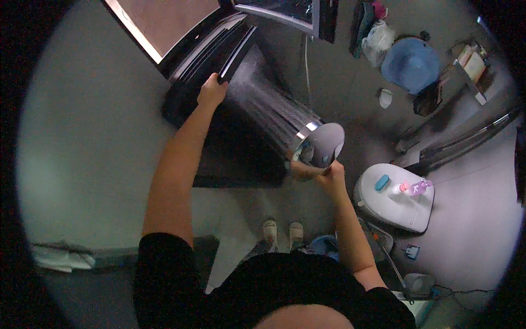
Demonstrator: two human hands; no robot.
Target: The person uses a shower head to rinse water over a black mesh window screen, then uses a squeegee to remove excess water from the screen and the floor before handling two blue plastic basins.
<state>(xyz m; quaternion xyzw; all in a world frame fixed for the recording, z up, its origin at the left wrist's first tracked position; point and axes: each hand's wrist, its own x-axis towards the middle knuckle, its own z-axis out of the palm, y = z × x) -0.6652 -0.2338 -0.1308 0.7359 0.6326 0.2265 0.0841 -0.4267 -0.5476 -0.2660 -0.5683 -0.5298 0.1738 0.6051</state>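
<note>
Head view: holds a silvery cylinder aslant between both hands, mouth low and to the right, probably for a look inside. Clasps a dark, light-edged bar at its far end with the left hand's fingers; seems to grasp the near rim with the right hand's, perhaps steadying the tilt.

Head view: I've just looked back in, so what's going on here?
The person's left hand grips a dark, straight-edged piece. The right hand is at the lower edge of the pale, round end of a tilted grey cylinder; its grip is unclear. To the right, a purple bottle and a teal item rest on a white toilet.
</note>
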